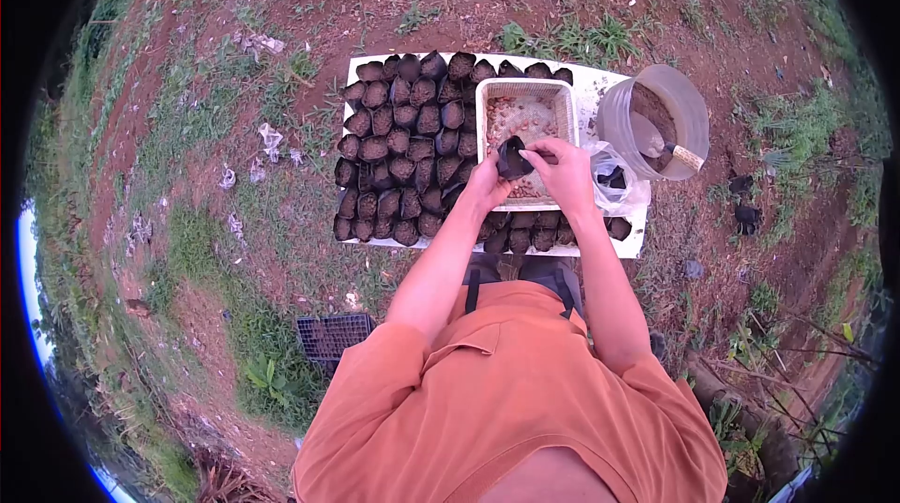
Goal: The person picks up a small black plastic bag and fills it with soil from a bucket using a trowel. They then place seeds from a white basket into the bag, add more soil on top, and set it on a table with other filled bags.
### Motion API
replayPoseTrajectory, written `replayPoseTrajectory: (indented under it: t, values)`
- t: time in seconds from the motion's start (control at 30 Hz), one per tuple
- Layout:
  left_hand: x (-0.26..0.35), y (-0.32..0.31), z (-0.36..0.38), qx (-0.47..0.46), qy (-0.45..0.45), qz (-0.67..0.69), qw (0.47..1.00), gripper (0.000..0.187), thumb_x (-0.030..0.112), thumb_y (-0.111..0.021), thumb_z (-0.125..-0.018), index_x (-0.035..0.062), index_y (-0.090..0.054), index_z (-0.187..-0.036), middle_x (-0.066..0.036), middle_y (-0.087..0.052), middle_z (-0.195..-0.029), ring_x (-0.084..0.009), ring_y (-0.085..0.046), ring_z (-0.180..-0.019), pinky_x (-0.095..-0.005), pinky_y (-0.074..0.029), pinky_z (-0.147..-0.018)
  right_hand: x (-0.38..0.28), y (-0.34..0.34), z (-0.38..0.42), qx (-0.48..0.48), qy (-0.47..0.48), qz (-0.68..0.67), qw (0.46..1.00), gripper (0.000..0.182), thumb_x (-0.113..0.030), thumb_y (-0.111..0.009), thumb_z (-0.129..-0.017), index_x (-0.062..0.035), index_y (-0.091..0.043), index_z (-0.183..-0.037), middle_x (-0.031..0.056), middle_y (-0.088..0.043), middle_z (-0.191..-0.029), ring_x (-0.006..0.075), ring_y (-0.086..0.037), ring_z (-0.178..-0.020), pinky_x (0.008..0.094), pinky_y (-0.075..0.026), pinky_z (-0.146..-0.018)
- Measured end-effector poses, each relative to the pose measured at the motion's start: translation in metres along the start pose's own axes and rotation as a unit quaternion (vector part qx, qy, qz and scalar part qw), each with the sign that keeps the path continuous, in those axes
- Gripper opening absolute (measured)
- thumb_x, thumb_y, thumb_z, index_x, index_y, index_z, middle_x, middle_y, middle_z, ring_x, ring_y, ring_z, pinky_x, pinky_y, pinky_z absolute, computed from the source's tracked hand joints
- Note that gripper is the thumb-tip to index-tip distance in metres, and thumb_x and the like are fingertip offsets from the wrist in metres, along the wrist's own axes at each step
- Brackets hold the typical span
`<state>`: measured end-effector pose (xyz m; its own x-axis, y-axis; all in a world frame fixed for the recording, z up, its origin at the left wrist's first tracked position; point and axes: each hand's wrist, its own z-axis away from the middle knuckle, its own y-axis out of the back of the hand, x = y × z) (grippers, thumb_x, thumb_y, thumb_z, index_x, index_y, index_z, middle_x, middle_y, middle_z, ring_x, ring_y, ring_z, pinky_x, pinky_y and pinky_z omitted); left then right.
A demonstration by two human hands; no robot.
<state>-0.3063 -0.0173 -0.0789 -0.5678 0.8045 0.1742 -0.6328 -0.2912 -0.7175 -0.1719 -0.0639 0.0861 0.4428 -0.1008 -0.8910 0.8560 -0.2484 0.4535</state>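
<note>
Both my hands meet over a white plastic basket (562, 102) of reddish soil. My left hand (487, 186) and my right hand (565, 172) together grip a small black nursery bag (513, 156), which hangs empty between my fingers above the basket's near end. Rows of several black bags filled with soil (403, 142) stand packed together on a white sheet (630, 242) just left of my hands and beneath them.
A clear bucket (698, 114) with soil and a trowel (667, 149) stands right of the basket. A clear plastic bag holding black bags (614, 180) lies by my right wrist. A dark seedling tray (335, 334) sits on the grass at lower left. Bare earth and weeds surround the sheet.
</note>
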Motion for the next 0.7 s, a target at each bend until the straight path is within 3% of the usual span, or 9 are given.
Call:
replayPoseTrajectory:
  t: [0.03,0.07,0.1,0.17,0.3,0.5,0.6,0.67,0.7]
  values:
    - [-0.003,-0.006,0.003,-0.021,-0.004,-0.012,1.0,0.033,0.021,-0.03,-0.106,0.0009,-0.052,-0.122,-0.013,-0.065,-0.112,-0.0241,-0.067,-0.097,-0.0386,-0.06,-0.083,-0.012,0.003,-0.001,-0.018,0.03,0.06,0.998,0.013,-0.008,-0.073,-0.079,-0.0009,-0.071,-0.09,0.0167,-0.071,-0.086,0.0304,-0.07,-0.078,0.0362,-0.056,-0.069]
    - [-0.005,-0.012,0.006,-0.043,-0.008,-0.024,0.999,0.032,0.02,-0.031,-0.106,0.0009,-0.052,-0.121,-0.013,-0.065,-0.111,-0.0238,-0.068,-0.096,-0.039,-0.06,-0.083,-0.016,0.003,-0.002,-0.016,0.03,0.061,0.998,0.013,-0.008,-0.073,-0.079,-0.0009,-0.071,-0.09,0.0167,-0.071,-0.086,0.0304,-0.07,-0.078,0.0362,-0.056,-0.069]
    - [-0.005,-0.022,0.015,-0.05,-0.005,-0.027,0.998,0.033,0.018,-0.03,-0.106,-0.0003,-0.055,-0.117,-0.011,-0.065,-0.104,-0.0181,-0.066,-0.094,-0.0333,-0.057,-0.085,-0.018,0.003,-0.002,-0.02,0.042,0.1,0.994,0.012,-0.008,-0.071,-0.08,-0.0018,-0.071,-0.09,0.0167,-0.07,-0.088,0.0332,-0.069,-0.081,0.0392,-0.055,-0.072]
    - [-0.006,-0.031,0.016,-0.055,-0.001,-0.027,0.998,0.032,0.018,-0.031,-0.106,0.0002,-0.055,-0.115,-0.01,-0.065,-0.104,-0.0178,-0.066,-0.094,-0.0339,-0.057,-0.085,-0.017,0.004,-0.003,-0.03,0.062,0.169,0.983,0.012,-0.01,-0.065,-0.082,-0.0037,-0.068,-0.091,0.0166,-0.069,-0.091,0.0373,-0.066,-0.088,0.0454,-0.052,-0.078]
    - [-0.009,-0.034,0.006,-0.099,0.018,-0.022,0.995,0.028,0.017,-0.033,-0.105,0.0019,-0.056,-0.109,-0.009,-0.065,-0.101,-0.0171,-0.067,-0.089,-0.0342,-0.058,-0.082,-0.013,0.003,-0.003,-0.02,0.072,0.202,0.977,0.014,-0.007,-0.068,-0.078,-0.0026,-0.069,-0.091,0.017,-0.069,-0.087,0.0364,-0.067,-0.082,0.0418,-0.053,-0.074]
    - [-0.007,-0.057,0.023,-0.068,0.032,-0.067,0.995,0.027,0.016,-0.034,-0.104,0.002,-0.056,-0.11,-0.008,-0.066,-0.1,-0.016,-0.068,-0.088,-0.0312,-0.059,-0.08,-0.008,0.014,0.0,-0.019,0.07,0.201,0.977,0.014,-0.006,-0.068,-0.078,-0.0026,-0.069,-0.091,0.0179,-0.069,-0.087,0.0375,-0.066,-0.081,0.0426,-0.053,-0.075]
    - [-0.008,-0.066,0.029,-0.059,0.03,-0.07,0.995,0.028,0.015,-0.034,-0.104,0.0015,-0.057,-0.113,-0.009,-0.066,-0.103,-0.0167,-0.068,-0.092,-0.0321,-0.06,-0.082,-0.012,0.03,0.002,-0.005,0.06,0.16,0.985,0.013,-0.007,-0.069,-0.082,-0.0006,-0.069,-0.093,0.0165,-0.07,-0.085,0.0319,-0.07,-0.078,0.0385,-0.055,-0.072]
    - [-0.007,-0.07,0.029,-0.057,0.035,-0.063,0.996,0.029,0.014,-0.034,-0.104,0.0006,-0.057,-0.116,-0.011,-0.066,-0.108,-0.0185,-0.068,-0.096,-0.0343,-0.059,-0.085,-0.016,0.047,0.006,0.073,0.016,0.005,0.997,0.012,-0.006,-0.069,-0.084,0.0004,-0.07,-0.094,0.0164,-0.071,-0.087,0.0292,-0.071,-0.077,0.0352,-0.055,-0.07]
    - [-0.005,-0.078,0.035,-0.045,0.04,-0.057,0.997,0.029,0.014,-0.035,-0.104,0.0,-0.057,-0.116,-0.012,-0.066,-0.109,-0.0196,-0.068,-0.097,-0.0353,-0.059,-0.086,-0.019,0.058,0.007,0.104,0.019,0.009,0.994,0.014,-0.007,-0.07,-0.086,0.0031,-0.07,-0.096,0.0143,-0.072,-0.085,0.0196,-0.071,-0.073,0.0297,-0.055,-0.069]
